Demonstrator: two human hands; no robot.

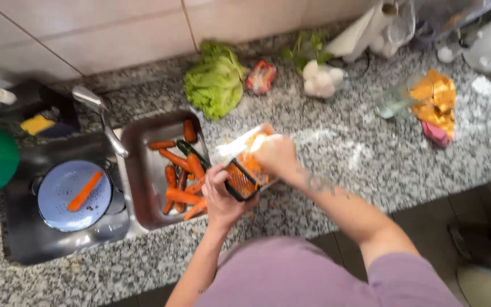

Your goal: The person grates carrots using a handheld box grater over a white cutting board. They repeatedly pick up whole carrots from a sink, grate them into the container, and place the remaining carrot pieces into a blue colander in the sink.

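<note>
1. We see our left hand (pixel 223 193) at the near edge of the granite desk (pixel 370 153), fingers curled in a closed grip around the black handle end of a grater (pixel 244 177), forearm coming straight up from the body.
2. Our right hand (pixel 277 156) reaches in from the right with the elbow bent and the forearm slanting across the desk; its grip is closed over the top of the grater. What it presses there is blurred, so we cannot tell.
3. The grater lies tilted between both hands, over a white board (pixel 237 145) with orange shreds on it.
4. Just left of the left hand, a metal tray (pixel 137 170) holds a heap of carrots (pixel 180 182).
5. Farther left, in the sink (pixel 24 227), a pale blue colander (pixel 63 196) carries one carrot piece (pixel 84 190).
6. A lettuce head (pixel 214 82) lies behind the tray by the wall.
</note>
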